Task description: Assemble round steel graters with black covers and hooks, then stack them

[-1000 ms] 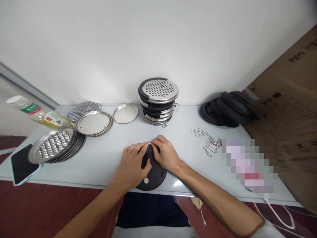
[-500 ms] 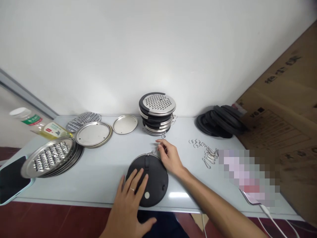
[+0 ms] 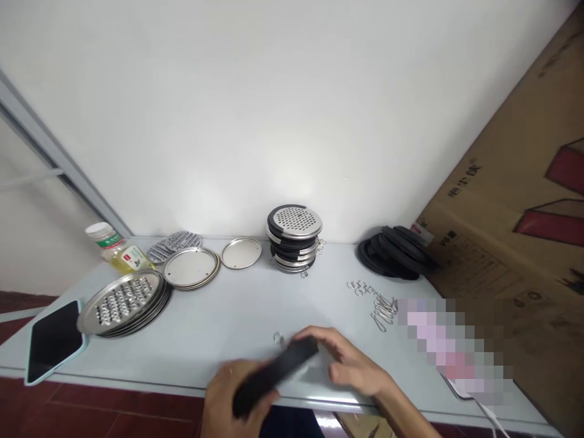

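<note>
A black round disc [image 3: 274, 374] is raised off the table near the front edge, tilted so that its thick rim faces me; it is blurred by motion. My left hand [image 3: 228, 395] grips its lower left end, fingers on one side and thumb on the other. At the upper right end is my right hand [image 3: 349, 365], its fingers behind the rim and its thumb standing apart; whether those fingers touch the disc is hard to tell. A small metal ring [image 3: 278, 338] shows just beyond the disc. The disc's flat faces are mostly hidden.
A stack of round graters with black rims [image 3: 296, 234] stands by the wall. Metal grating plates [image 3: 123, 304], round metal plates [image 3: 189, 267], a bottle [image 3: 121, 249] and a phone [image 3: 55, 340] lie left. Black covers [image 3: 392, 252], metal rings and hooks [image 3: 383, 311], and a carton [image 3: 493, 231] are right.
The black disc, flat on the table before, has been lifted and turned up on edge in my left hand. My right hand has shifted nearer me. The camera view has also shifted.
</note>
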Action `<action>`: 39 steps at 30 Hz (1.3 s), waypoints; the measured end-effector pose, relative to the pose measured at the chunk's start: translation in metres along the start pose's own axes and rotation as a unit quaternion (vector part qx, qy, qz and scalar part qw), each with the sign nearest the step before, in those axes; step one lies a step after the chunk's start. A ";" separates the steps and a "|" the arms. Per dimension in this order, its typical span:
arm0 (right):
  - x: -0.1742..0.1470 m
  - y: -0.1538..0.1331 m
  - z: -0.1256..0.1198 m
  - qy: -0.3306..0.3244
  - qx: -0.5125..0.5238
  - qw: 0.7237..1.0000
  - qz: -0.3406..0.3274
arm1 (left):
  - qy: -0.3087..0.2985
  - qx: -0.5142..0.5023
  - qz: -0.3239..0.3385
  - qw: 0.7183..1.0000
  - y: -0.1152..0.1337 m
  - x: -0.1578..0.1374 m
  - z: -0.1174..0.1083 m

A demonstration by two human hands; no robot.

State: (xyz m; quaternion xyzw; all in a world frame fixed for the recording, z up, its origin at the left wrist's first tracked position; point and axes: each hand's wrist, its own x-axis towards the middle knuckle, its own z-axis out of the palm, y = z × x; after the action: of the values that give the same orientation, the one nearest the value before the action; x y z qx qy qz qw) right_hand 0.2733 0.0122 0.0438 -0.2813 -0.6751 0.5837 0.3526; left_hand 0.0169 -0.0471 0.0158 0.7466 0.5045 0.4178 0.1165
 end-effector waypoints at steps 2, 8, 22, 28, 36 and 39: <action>-0.010 -0.003 0.006 0.044 0.012 0.999 0.013 | 0.022 -0.097 -0.141 0.985 0.021 0.026 -0.005; 0.011 -0.027 -0.008 0.214 0.115 0.968 0.069 | 0.006 -0.360 -0.224 0.906 0.059 0.116 -0.010; 0.153 -0.073 -0.109 0.412 -0.063 0.909 0.023 | 0.049 0.045 -0.161 0.985 0.020 0.295 0.018; 0.160 -0.063 -0.118 0.427 -0.224 0.876 0.034 | 0.044 0.100 -0.160 0.981 0.006 0.305 0.030; 0.154 -0.051 -0.118 0.409 -0.291 0.864 0.044 | 0.062 0.067 -0.139 0.986 -0.006 0.308 0.039; 0.128 -0.045 -0.119 0.421 -0.291 0.859 0.030 | 0.092 0.063 -0.119 0.987 -0.015 0.284 0.030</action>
State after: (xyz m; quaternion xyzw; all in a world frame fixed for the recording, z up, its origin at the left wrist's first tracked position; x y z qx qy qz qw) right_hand 0.2950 0.1763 0.1156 -0.6097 -0.5929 0.1972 0.4876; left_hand 0.0694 0.2090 0.1325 0.6457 0.6236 0.4349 0.0714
